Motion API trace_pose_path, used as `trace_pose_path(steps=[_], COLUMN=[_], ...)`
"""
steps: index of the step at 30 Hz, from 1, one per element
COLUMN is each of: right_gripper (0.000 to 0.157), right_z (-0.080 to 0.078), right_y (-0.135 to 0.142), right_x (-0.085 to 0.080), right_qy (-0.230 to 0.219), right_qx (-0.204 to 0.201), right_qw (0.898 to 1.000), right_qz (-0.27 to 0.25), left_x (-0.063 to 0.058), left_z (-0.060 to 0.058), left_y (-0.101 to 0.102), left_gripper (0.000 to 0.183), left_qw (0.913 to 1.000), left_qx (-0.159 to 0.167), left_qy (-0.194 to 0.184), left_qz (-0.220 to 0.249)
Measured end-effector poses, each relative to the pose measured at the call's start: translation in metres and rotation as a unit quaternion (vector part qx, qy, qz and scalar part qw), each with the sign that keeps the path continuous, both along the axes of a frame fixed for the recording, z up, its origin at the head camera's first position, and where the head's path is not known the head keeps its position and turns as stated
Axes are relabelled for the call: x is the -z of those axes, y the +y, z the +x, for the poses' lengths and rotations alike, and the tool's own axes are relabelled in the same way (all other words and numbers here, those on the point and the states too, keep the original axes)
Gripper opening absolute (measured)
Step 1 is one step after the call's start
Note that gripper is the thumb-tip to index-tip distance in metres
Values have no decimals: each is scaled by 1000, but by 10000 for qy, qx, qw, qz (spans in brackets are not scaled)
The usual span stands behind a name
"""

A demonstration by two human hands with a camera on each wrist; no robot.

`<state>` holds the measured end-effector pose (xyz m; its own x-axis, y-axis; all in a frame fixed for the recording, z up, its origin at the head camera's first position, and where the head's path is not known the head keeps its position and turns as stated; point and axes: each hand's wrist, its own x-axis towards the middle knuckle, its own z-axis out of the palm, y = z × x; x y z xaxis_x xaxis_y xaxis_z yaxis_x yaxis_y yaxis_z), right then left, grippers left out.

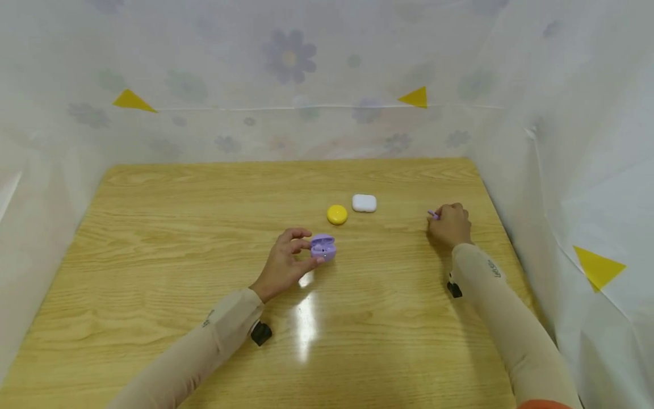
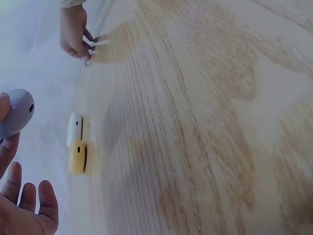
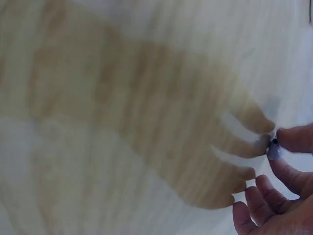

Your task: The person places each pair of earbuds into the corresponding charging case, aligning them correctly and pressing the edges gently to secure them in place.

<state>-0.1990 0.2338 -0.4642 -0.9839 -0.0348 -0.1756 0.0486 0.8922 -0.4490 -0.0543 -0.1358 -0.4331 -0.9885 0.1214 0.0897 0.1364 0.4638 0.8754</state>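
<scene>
My left hand (image 1: 285, 262) grips a purple earbud case (image 1: 324, 253) between thumb and fingers, with its lid raised. Whether an earbud sits inside is too small to tell. In the left wrist view the case (image 2: 19, 113) is held up off the table. Over at the right side of the table, my right hand (image 1: 452, 225) pinches a small purple earbud (image 1: 433, 215), whose stem points out to the left. The right wrist view shows this earbud (image 3: 274, 150) between thumb and index finger, close to the tabletop.
A round yellow case (image 1: 337, 215) lies closed just behind the purple one. Beside it is a closed white earbud case (image 1: 364, 203). The wooden table (image 1: 179, 227) is bordered by pale flowered sheeting (image 1: 327, 74) at the back and sides.
</scene>
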Motion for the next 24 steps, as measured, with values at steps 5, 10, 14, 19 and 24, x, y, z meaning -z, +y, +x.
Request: trace_pose_path(steps=[5,10,14,19,24], right_gripper=[35,38,32,24,20], right_z=[3,6,7,8,8], right_y=[0,4,4,-2,-18], right_x=[1,3,4,8,3], right_qy=[178,311,663,1355,2006], right_qx=[62,174,103,-199,-918], right_qw=[9998,9993,9977,9900,9750], right_qz=[-57,-57,-94,-326,-283], left_x=[1,-1,-2,-1,-2], left_z=[0,-1,-1,-2,-2], left_y=[0,0,0,1,1], left_gripper=[19,19,19,20,21], left_qw=[10000,10000,10000,10000,9999], left_qx=[10,15,-15,7,-4], left_qy=[-12,-6,24,-10,-107], left_qz=[25,39,28,67,88])
